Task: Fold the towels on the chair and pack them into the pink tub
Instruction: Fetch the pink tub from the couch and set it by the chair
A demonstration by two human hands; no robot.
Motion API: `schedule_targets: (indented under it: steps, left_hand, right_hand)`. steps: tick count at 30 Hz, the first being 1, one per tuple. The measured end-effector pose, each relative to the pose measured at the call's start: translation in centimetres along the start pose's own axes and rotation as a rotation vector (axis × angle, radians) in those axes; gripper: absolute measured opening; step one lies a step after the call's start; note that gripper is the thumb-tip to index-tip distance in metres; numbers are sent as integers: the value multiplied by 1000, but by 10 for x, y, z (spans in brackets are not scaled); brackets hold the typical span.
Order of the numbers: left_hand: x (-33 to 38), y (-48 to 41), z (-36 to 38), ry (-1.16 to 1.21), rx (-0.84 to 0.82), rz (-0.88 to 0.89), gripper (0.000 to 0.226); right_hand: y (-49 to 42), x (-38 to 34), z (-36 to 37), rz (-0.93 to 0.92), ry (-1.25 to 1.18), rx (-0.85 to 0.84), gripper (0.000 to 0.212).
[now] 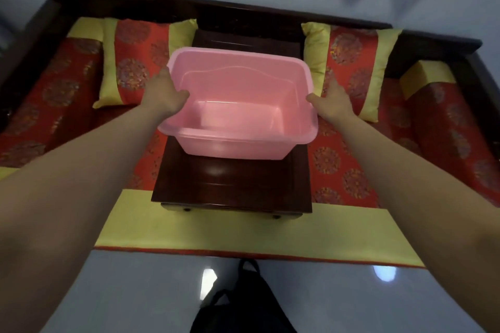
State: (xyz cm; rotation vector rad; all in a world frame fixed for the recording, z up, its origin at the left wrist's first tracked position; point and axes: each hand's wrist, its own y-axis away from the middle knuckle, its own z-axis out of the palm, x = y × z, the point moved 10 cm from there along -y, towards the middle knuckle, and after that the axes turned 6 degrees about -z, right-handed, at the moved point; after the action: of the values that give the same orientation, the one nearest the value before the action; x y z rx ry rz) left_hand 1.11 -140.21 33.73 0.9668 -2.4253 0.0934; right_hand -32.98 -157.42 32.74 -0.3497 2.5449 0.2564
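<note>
Pink rectangular plastic tub, long axis 9-to-3: my left hand grips 9 o'clock rim, right hand flat at 3.

Two bare arms fill the lower half of the frame. The left forearm comes in from the lower left edge, broad near the camera and narrowing to the wrist. The right forearm does the same from the lower right edge. Both are uncovered along all their visible length, as are the left hand and the right hand, whose fingers are blurred. At the bottom centre of the frame is a black garment with a narrow black loop at its upper end. It is too dark to tell what kind of garment it is.
</note>
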Motion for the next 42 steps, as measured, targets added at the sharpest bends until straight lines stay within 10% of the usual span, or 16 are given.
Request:
schedule_targets:
  steps: [24, 42]
  left_hand:
    - [-52, -75, 33, 122, -27, -185, 43]
    - [-348, 287, -182, 256, 713, -886, 33]
  right_hand:
    - [-67, 29, 38, 203, -100, 102, 46]
    - [88, -344, 236, -473, -375, -503, 48]
